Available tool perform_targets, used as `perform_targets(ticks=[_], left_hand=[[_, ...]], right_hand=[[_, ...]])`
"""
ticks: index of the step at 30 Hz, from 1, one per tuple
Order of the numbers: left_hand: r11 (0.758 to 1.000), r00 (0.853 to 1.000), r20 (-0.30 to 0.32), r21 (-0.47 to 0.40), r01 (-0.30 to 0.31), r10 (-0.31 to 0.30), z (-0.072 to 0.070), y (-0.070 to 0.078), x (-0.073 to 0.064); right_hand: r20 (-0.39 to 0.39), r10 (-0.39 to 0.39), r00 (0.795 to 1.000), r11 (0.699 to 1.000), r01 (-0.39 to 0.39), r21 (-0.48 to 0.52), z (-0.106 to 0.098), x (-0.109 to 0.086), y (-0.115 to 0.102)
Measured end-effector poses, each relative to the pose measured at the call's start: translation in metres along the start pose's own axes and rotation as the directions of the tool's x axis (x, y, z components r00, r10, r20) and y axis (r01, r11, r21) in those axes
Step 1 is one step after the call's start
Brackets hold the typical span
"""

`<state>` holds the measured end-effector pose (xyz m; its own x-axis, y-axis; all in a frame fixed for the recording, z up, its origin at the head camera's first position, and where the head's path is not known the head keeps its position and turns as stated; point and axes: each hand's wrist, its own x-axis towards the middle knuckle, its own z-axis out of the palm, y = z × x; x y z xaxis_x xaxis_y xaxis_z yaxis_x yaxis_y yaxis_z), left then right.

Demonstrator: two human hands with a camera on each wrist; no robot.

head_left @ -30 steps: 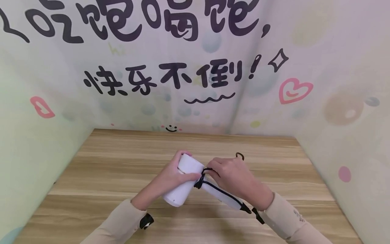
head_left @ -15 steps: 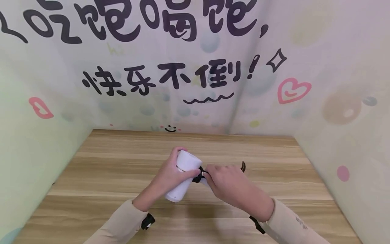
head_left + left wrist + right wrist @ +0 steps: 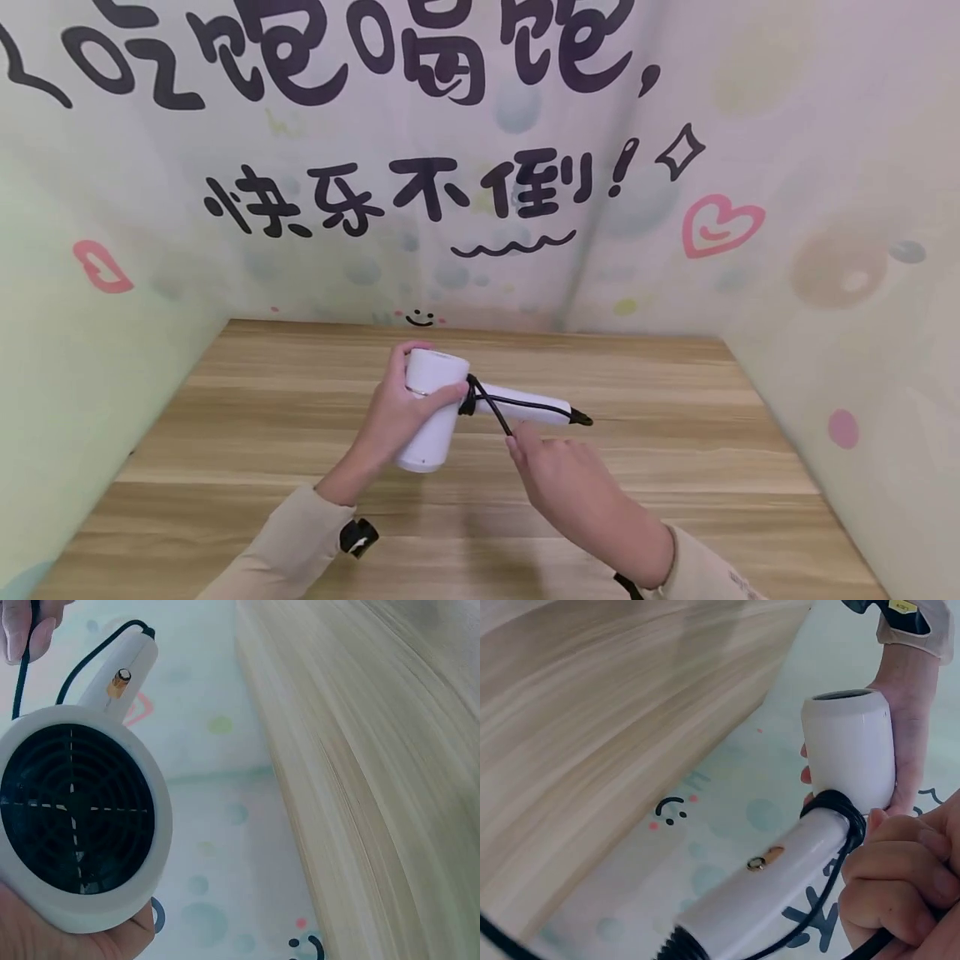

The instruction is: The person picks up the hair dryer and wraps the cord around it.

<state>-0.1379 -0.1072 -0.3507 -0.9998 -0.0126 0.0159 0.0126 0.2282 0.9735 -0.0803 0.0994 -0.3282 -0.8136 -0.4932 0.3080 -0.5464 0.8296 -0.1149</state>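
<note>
Left hand (image 3: 396,412), grasping, thumb and fingers wrapped round the barrel of a white, smooth, hard-shelled hair dryer (image 3: 433,437); right hand (image 3: 572,482), fingers curled in a grip on a black, round, flexible cord (image 3: 497,412). Pale backdrop (image 3: 337,283) of printed cloth or paper, black characters, dots and pink hearts, rising behind. Brown, wood-grained tabletop (image 3: 262,400), spread below. Sleeves (image 3: 277,533), beige fabric, one to each arm. The hair dryer: held tilted above the tabletop, between the hands; probably light for its bulk, rigid, somewhat slippery on the barrel, its casing liable to crack if dropped. Best hold, as judged, is a full wrap of the barrel, clear of the grille, or the slim handle where the cord leaves room. White tubular handle (image 3: 536,400), pointing towards the person's right, a length of cord lying along it. Round black slotted grille (image 3: 112,832), at one end of the barrel; likely the more fragile part. The cord: wound in a tight bunch at the neck, a straight length running to the right hand; likely supple, springy, best pinched near the coils. Small metallic loop (image 3: 757,863), on the handle, purpose unclear.
</note>
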Motion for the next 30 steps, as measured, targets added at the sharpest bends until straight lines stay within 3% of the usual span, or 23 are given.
perform_targets(ticks=[4,16,30], left_hand=[[1.0,1.0,-0.015,-0.031,0.004,-0.004,0.0,0.001,0.0],[0.976,0.999,-0.016,-0.215,0.045,-0.05,0.003,0.005,-0.001],[0.943,0.995,0.002,-0.32,0.094,-0.099,0.009,0.005,-0.005]], right_hand=[[-0.029,-0.039,0.999,0.999,0.04,0.033,0.006,0.0,0.003],[0.055,0.022,0.998,0.959,-0.036,0.282,0.03,0.009,0.006],[0.115,-0.056,0.992,0.943,0.014,0.334,0.045,0.02,0.006]])
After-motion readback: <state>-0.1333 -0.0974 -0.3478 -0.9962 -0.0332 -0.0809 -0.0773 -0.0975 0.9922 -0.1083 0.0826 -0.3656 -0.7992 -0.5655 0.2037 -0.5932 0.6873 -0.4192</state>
